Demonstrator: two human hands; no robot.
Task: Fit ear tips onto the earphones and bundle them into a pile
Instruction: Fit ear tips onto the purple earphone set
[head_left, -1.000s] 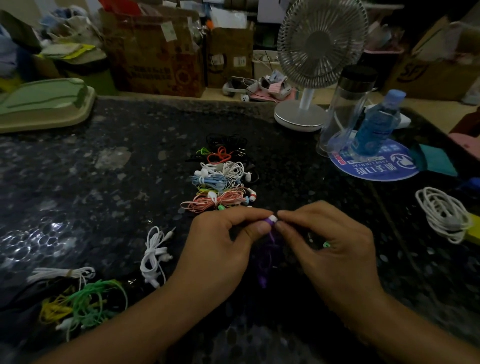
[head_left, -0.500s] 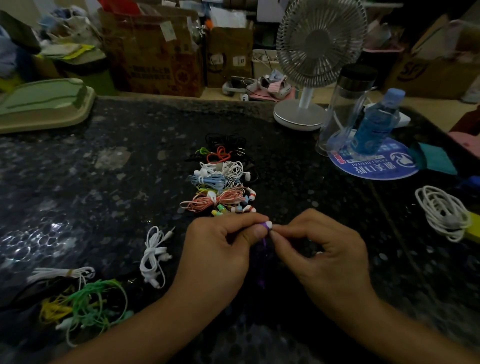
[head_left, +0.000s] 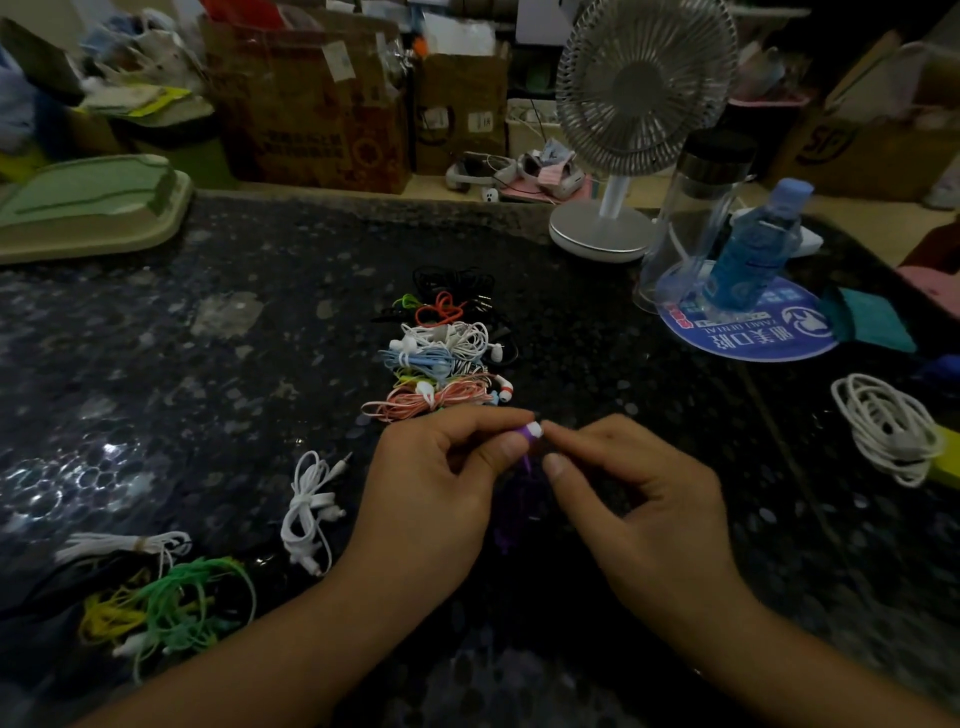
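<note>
From the head camera we see our left hand (head_left: 441, 488) with thumb and forefinger curled, pinching a small purple earbud with a white ear tip (head_left: 531, 432) above the dark speckled stone countertop (head_left: 260, 374). Our right hand (head_left: 639, 499) meets it from the other side, its forefinger tip touching the white tip while the thumb is curled just below; whether it actually grips the tip we cannot tell. A thin purple cable (head_left: 522, 499) hangs from the earbud down between the two hands, dim against the counter.

Just beyond our fingers lies the heap of bundled earphones in salmon, pale blue, white, orange, green and black (head_left: 447, 353), running away from us in a line. To the left of our left wrist lies a loosely tied white earphone set with its plug showing (head_left: 309, 512), and at the near left corner a tangle of green, yellow and white cables (head_left: 156, 608). Far right, a coiled off-white cable (head_left: 883, 426) lies on the counter.

At the back right stand a white desk fan on a round base (head_left: 639, 88), a clear tumbler with a dark lid (head_left: 696, 208) and a blue plastic bottle (head_left: 753, 249), the last two on a round blue printed mat (head_left: 753, 338).
</note>
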